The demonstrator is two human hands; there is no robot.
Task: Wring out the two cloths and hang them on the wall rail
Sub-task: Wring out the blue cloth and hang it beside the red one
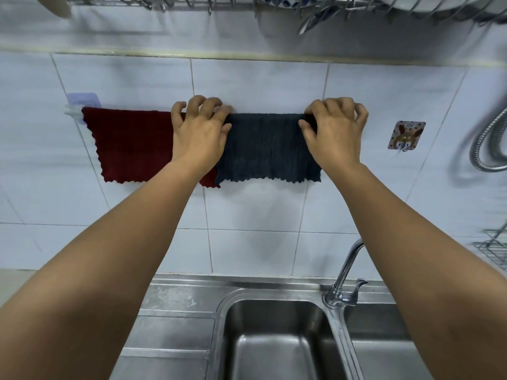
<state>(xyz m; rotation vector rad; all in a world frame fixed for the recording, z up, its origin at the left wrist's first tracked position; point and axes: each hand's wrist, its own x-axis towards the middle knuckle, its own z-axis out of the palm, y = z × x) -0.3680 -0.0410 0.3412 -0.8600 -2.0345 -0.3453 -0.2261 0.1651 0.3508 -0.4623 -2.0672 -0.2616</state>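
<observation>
A dark red cloth [129, 145] hangs flat over the wall rail, whose white left end [72, 111] shows by a pale purple sticky mount. To its right a dark blue-grey cloth [267, 149] hangs over the same rail, slightly overlapping the red one's lower right corner. My left hand [199, 130] pinches the blue-grey cloth's top left corner, fingers curled over the rail. At the top right corner, my right hand [333, 131] grips the cloth with thumb in front and fingers behind. The cloths and hands hide the rest of the rail.
A steel sink [277, 341] lies below with a chrome tap [347, 272] at its right. A dish rack [247, 4] with plates hangs overhead. A bunny sticker hook [406, 135], a metal shower hose [485, 144] and a wire shelf [493, 249] are on the right wall.
</observation>
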